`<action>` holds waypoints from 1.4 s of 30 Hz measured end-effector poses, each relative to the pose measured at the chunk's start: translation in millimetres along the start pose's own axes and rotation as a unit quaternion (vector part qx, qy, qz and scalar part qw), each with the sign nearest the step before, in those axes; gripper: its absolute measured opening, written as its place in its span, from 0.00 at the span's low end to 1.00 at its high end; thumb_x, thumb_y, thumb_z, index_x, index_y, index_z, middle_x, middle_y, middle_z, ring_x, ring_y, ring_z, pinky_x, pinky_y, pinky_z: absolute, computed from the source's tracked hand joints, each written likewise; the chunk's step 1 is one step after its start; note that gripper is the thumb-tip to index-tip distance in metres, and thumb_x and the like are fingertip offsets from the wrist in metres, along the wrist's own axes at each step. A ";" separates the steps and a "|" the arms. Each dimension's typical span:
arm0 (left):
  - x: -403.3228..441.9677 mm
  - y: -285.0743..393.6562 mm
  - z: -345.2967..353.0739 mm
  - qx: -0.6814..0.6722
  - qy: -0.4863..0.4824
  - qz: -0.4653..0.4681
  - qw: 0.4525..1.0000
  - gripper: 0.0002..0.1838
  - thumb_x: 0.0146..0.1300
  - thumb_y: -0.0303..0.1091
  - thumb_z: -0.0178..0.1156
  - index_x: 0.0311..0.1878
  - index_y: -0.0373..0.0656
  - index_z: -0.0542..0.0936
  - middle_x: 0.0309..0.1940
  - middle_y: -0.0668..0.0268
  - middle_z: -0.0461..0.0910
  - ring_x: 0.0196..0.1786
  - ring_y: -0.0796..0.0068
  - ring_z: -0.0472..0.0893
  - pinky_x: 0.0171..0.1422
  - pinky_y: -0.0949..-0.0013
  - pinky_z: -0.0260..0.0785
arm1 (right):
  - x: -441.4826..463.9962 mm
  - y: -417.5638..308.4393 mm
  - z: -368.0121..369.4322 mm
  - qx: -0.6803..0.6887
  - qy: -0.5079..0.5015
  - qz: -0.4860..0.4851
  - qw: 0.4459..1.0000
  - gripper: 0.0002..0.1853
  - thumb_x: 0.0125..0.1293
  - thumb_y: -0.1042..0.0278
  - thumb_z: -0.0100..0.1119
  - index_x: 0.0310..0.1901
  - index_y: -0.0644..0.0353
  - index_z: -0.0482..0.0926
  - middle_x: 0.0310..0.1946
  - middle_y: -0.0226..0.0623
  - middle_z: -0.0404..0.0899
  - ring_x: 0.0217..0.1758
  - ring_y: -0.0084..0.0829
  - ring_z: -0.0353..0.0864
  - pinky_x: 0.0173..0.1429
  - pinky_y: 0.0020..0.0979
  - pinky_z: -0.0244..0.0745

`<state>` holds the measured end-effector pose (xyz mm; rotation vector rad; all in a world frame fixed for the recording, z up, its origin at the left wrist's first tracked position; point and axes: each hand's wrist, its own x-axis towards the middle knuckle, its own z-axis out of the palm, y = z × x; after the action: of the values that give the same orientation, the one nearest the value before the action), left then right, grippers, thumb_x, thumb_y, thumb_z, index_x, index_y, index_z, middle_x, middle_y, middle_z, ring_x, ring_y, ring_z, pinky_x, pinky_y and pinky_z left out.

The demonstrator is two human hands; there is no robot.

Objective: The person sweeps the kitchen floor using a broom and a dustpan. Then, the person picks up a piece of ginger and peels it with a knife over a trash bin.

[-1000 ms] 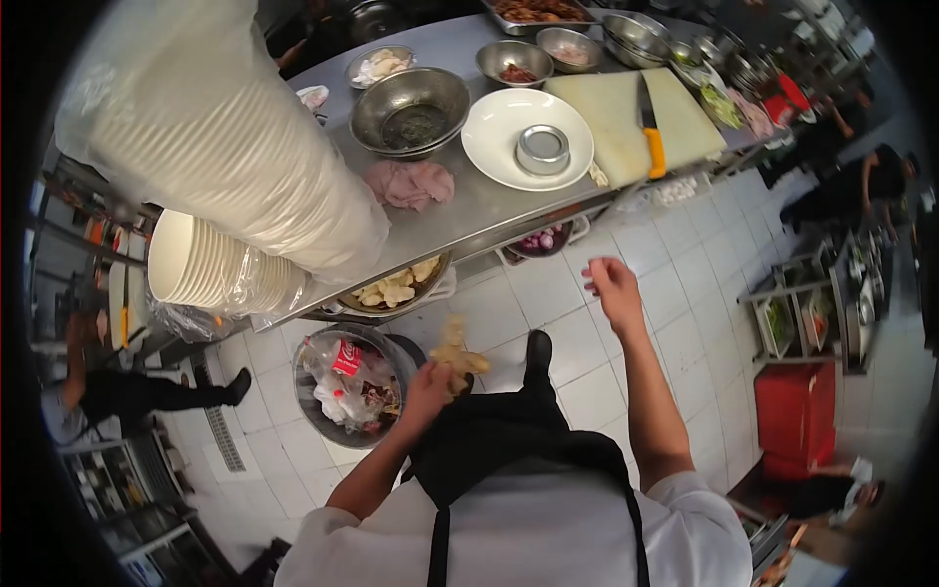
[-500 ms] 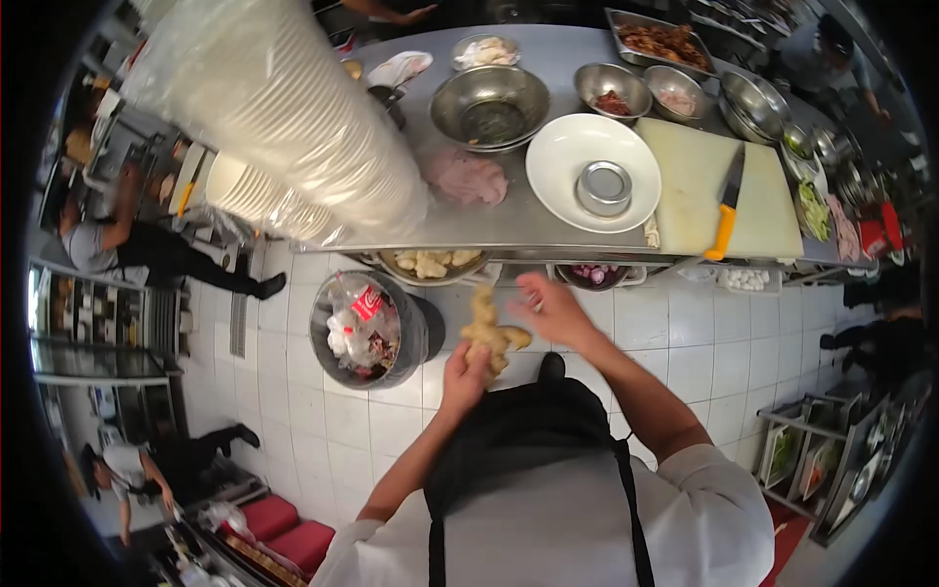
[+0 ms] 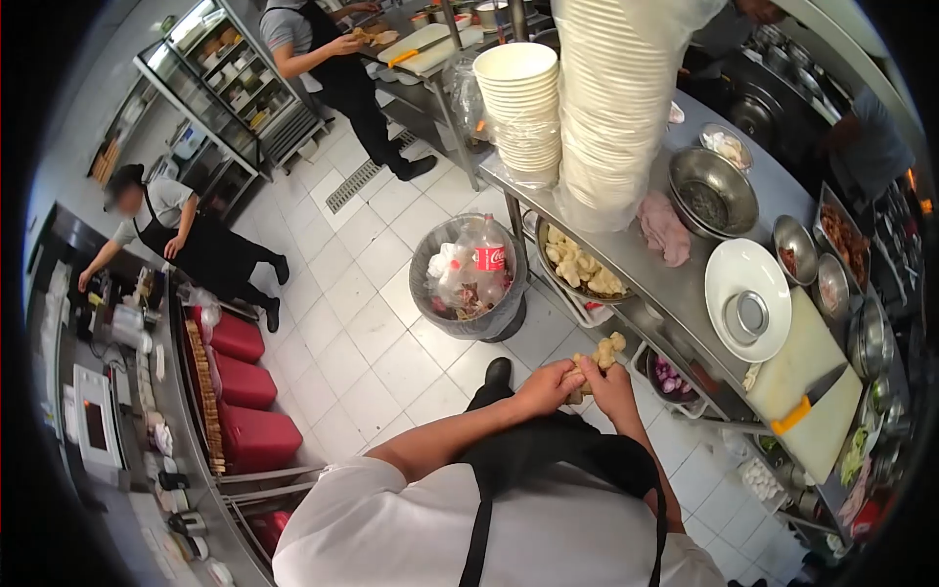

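A knobby piece of ginger root (image 3: 607, 350) is held in front of my apron, between both hands. My left hand (image 3: 548, 387) is closed around its lower left part. From the other side, the fingers of my right hand (image 3: 610, 389) wrap it, close against the left. My palms hide much of the root. Nearest beyond the hands is a bowl (image 3: 540, 238) of ginger pieces on the shelf below the counter. A container of red onions (image 3: 671, 380) sits farther right on that shelf.
A lined trash bin (image 3: 421, 293) with a cola bottle (image 3: 491, 252) stands ahead-left. On the counter (image 3: 675, 293) are stacked tubs (image 3: 611, 108), a metal bowl (image 3: 719, 191), a white plate (image 3: 719, 262) and a knife (image 3: 807, 401) on a cutting board. Two people in aprons are at left.
My view and body have turned left. The right hand, apart from the ginger before, has come in and now grips it together with the left.
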<state>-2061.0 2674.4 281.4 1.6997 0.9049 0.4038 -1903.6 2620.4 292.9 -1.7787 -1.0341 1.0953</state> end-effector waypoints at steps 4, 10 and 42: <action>-10.3 8.3 -4.5 -0.037 -0.055 -0.112 0.991 0.19 0.70 0.49 0.54 0.45 0.38 0.77 0.27 0.59 0.78 0.31 0.72 0.76 0.39 0.65 0.71 | -2.3 -4.0 -1.5 0.043 -0.040 0.018 0.998 0.24 0.64 0.47 0.60 0.34 0.68 0.81 0.25 0.40 0.82 0.29 0.28 0.80 0.35 0.33 0.73; -13.9 7.4 -0.4 -0.015 -0.053 -0.026 0.998 0.22 0.71 0.52 0.52 0.42 0.39 0.77 0.23 0.63 0.76 0.27 0.77 0.74 0.35 0.69 0.69 | -11.7 -4.6 -7.7 0.134 -0.074 0.087 0.984 0.20 0.63 0.51 0.62 0.29 0.65 0.80 0.21 0.28 0.76 0.24 0.19 0.72 0.29 0.27 0.69; -9.9 -20.6 -30.0 -0.345 -0.049 -0.145 0.926 0.20 0.73 0.51 0.47 0.41 0.41 0.74 0.30 0.71 0.73 0.31 0.79 0.74 0.37 0.73 0.69 | 154.5 15.3 -83.6 0.394 0.231 0.036 0.889 0.25 0.65 0.69 0.60 0.61 0.65 0.63 0.47 0.40 0.74 0.44 0.30 0.78 0.45 0.35 0.78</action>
<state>-2095.0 2689.0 273.9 0.9161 0.7995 0.3744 -1777.0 2739.2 261.6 -1.2945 -0.1688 0.8813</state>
